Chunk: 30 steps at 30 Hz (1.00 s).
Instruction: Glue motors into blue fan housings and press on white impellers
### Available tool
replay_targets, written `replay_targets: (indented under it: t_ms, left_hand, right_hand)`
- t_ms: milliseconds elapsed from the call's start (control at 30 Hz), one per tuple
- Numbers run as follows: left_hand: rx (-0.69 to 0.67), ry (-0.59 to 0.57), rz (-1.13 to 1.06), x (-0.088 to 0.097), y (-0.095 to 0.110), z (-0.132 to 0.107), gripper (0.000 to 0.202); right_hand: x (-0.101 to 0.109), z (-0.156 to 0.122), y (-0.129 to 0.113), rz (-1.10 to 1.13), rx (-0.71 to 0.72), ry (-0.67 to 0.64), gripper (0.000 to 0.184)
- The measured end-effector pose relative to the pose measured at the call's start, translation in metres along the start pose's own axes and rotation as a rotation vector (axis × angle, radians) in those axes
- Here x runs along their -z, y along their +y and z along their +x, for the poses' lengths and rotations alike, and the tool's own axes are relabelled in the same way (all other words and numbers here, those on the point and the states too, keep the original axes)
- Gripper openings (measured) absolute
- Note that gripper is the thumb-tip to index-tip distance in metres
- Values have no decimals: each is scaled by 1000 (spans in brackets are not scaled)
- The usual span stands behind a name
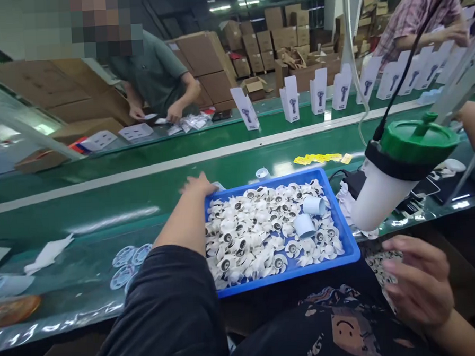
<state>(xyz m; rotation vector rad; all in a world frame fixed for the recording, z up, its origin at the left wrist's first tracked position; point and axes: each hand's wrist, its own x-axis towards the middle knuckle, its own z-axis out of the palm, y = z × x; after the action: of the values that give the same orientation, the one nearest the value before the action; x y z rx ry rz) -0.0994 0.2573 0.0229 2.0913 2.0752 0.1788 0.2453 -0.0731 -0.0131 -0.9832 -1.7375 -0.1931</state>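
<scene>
A blue tray (346,231) holds many small white fan impellers (243,225) and two pale blue cylindrical sleeves (304,225). My left hand (198,186) reaches past the tray's far left corner with fingers spread and slightly blurred; a small pale piece (219,186) lies beside its thumb, and I cannot tell if they touch. Lower right, my right hand (420,280) hovers off the tray's near corner, its fingers loosely bent and apart, holding nothing visible. Below it, more white impellers (385,263) show in a container under the bench edge.
A white cylinder with a green lid (418,131) leans at right. Yellow labels (322,158) and a pale blue ring (263,173) lie beyond the tray. Round blue grilles (125,266) are at left. Upright printed boxes (292,101) line the green belt; people work across and at right.
</scene>
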Motion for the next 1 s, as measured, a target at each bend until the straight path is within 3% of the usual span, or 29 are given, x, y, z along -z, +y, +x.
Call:
replay_targets:
  t_ms: [100, 167, 233, 300, 333, 400, 467, 533, 667, 833, 1000]
  left_hand:
    - [-248, 5, 10, -5, 29, -28, 58]
    - [-541, -129, 13, -22, 52, -62, 49]
    - [-1141, -304, 80, -46, 73, -100, 54]
    - [-1401, -288, 117, -67, 86, -131, 55]
    - [-1428, -241, 125, -75, 88, -142, 53]
    - [-1339, -120, 81, -79, 86, -155, 45]
    - [-1198, -25, -81, -71, 77, -163, 44]
    - [-1065, 23, -324, -58, 68, -172, 51]
    - [-944, -10, -667, -42, 66, -203, 43]
    - [-979, -41, -702, -51, 92, -241, 43]
    - [-903, -31, -790, -58, 113, -256, 38]
  right_hand:
    - [3, 14, 16, -106, -3, 347, 45]
    - [-1, 31, 30, -38, -128, 438, 47]
    - [-8, 49, 44, 188, -329, 319, 55]
    - [-14, 64, 54, 400, -470, 188, 57]
    - [-16, 69, 58, 459, -507, 157, 52]
    - [-19, 76, 61, 509, -521, 154, 43]
    - [-19, 78, 62, 565, -475, 154, 42]
    - [-18, 81, 61, 664, -441, 74, 42]
    - [-15, 94, 53, 781, -546, -120, 44]
    - [-25, 125, 15, 935, -727, -152, 60]
    - [-49, 136, -22, 931, -701, -77, 72]
